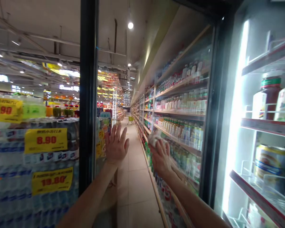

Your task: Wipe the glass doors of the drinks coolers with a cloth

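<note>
A dark-framed glass door stands open in front of me, and the aisle shows through its pane. My left hand is raised against or close to the glass near the left frame bar, palm forward with fingers spread and nothing in it. To its right, my right hand presses a crumpled whitish cloth at the glass, fingers bent over it. Motion blurs the cloth's outline.
On the right are lit cooler shelves with bottles and cans. Stacked bottle packs with yellow price signs stand at left. Beyond the glass, bottle-filled shelves line the tiled aisle, with a green cart far off.
</note>
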`<act>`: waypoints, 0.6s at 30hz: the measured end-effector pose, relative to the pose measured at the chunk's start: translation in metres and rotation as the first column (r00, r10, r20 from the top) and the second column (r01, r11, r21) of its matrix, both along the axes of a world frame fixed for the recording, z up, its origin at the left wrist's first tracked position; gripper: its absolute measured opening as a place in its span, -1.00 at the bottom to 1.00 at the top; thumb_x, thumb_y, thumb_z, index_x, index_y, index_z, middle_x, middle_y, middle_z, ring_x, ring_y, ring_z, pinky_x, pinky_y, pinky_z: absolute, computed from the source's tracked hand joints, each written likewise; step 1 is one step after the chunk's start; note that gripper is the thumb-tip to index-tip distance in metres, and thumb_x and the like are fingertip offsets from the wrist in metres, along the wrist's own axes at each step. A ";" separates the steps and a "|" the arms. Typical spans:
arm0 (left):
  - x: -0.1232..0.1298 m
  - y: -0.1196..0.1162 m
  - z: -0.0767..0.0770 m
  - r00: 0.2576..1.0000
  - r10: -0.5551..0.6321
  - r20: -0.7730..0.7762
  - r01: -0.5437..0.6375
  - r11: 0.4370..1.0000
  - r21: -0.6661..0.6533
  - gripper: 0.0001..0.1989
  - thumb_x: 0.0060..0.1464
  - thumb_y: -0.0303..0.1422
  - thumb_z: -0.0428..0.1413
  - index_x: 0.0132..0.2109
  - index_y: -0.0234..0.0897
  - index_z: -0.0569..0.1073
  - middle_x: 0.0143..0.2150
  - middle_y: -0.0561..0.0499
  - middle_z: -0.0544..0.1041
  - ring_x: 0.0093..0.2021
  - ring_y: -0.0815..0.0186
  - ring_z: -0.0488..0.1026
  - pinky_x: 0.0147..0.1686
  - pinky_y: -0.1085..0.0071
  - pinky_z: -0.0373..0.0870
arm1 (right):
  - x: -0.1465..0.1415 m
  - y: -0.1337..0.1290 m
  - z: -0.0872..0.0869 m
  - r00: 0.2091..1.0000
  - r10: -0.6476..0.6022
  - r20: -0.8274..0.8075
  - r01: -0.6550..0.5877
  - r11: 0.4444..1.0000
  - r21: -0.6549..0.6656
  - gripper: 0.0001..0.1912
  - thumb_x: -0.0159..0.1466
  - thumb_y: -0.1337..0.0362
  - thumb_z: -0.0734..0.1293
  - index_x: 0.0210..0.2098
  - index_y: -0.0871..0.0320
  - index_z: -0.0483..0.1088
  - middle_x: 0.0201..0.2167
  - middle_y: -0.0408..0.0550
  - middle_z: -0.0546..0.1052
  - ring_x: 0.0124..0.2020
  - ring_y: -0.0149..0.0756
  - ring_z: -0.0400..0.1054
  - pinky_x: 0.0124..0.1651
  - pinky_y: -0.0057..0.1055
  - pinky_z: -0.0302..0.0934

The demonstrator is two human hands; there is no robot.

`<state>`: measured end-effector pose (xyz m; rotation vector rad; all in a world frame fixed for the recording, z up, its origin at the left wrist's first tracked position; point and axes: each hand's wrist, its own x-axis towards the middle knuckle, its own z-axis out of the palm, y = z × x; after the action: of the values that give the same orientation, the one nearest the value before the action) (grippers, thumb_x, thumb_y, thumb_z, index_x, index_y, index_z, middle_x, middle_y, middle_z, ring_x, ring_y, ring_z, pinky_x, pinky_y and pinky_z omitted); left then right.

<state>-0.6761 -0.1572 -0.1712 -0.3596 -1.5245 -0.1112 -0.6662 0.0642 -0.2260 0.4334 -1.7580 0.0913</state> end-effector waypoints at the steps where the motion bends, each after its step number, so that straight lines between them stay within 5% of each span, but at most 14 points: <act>1: 0.001 0.000 0.000 1.000 0.011 0.001 -0.011 1.000 -0.006 -0.46 0.16 -0.32 -0.04 0.27 -0.19 0.06 0.28 -0.14 0.12 0.32 0.15 -0.08 0.26 0.07 -0.19 | 0.004 -0.010 -0.008 0.999 0.040 0.027 -0.043 0.994 0.102 -0.58 0.20 0.36 0.15 0.03 -0.01 0.33 0.17 -0.04 0.25 0.29 -0.17 -0.11 0.27 -0.01 -0.30; 3: 0.001 -0.001 0.000 1.000 0.017 0.000 -0.017 1.000 -0.014 -0.46 0.16 -0.33 -0.04 0.27 -0.20 0.07 0.27 -0.15 0.13 0.32 0.16 -0.09 0.26 0.08 -0.19 | 0.007 -0.008 -0.020 0.996 0.048 0.074 -0.057 0.991 0.118 -0.58 0.19 0.37 0.16 0.02 -0.05 0.34 0.16 -0.08 0.26 0.28 -0.19 -0.09 0.28 -0.02 -0.33; 5: 0.001 -0.002 0.000 1.000 0.013 0.001 -0.013 1.000 -0.014 -0.46 0.16 -0.32 -0.04 0.27 -0.19 0.07 0.28 -0.13 0.12 0.32 0.17 -0.10 0.27 0.09 -0.20 | 0.003 0.018 -0.024 0.996 -0.028 0.080 0.035 0.995 -0.090 -0.56 0.23 0.34 0.12 0.07 -0.02 0.29 0.19 -0.03 0.22 0.27 -0.15 -0.06 0.25 0.02 -0.25; 9: 0.001 -0.002 0.003 1.000 0.006 0.023 -0.006 1.000 -0.018 -0.47 0.16 -0.32 -0.05 0.27 -0.18 0.07 0.29 -0.13 0.08 0.32 0.17 -0.12 0.27 0.06 -0.23 | -0.008 0.058 -0.018 0.985 -0.165 0.049 0.167 0.843 -0.511 -0.50 0.28 0.28 0.02 0.19 0.18 0.15 0.24 0.23 0.07 0.26 0.03 -0.06 0.14 0.13 -0.07; 11: 0.003 0.003 -0.002 1.000 0.012 0.025 -0.011 1.000 -0.026 -0.49 0.16 -0.36 -0.06 0.26 -0.17 0.09 0.28 -0.12 0.10 0.33 0.17 -0.15 0.27 0.05 -0.24 | -0.006 0.041 -0.017 0.989 -0.139 0.047 0.145 0.872 -0.468 -0.51 0.27 0.29 0.04 0.18 0.18 0.16 0.24 0.22 0.09 0.27 0.02 -0.09 0.16 0.10 -0.08; 15: 0.015 0.022 -0.041 0.996 -0.003 0.091 0.016 0.990 -0.143 -0.51 0.16 -0.45 -0.07 0.23 -0.13 0.14 0.25 -0.05 0.18 0.32 0.24 -0.12 0.27 0.09 -0.23 | 0.011 -0.019 -0.027 0.996 0.015 0.084 -0.010 0.998 -0.057 -0.54 0.22 0.39 0.12 0.09 0.03 0.28 0.20 0.02 0.19 0.31 -0.09 -0.16 0.25 0.05 -0.26; 18: 0.020 0.033 -0.077 0.993 -0.019 0.118 0.038 0.986 -0.161 -0.50 0.15 -0.40 -0.03 0.23 -0.12 0.14 0.20 -0.03 0.26 0.31 0.28 -0.07 0.28 0.17 -0.25 | 0.013 -0.009 -0.034 0.996 0.022 0.081 -0.023 1.000 0.005 -0.54 0.20 0.41 0.14 0.05 -0.02 0.32 0.19 -0.03 0.22 0.29 -0.12 -0.10 0.26 0.04 -0.30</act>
<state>-0.6559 -0.1238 -0.2482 -0.5126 -1.6487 -0.0300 -0.6529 0.0552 -0.2603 0.4591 -1.8337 0.1214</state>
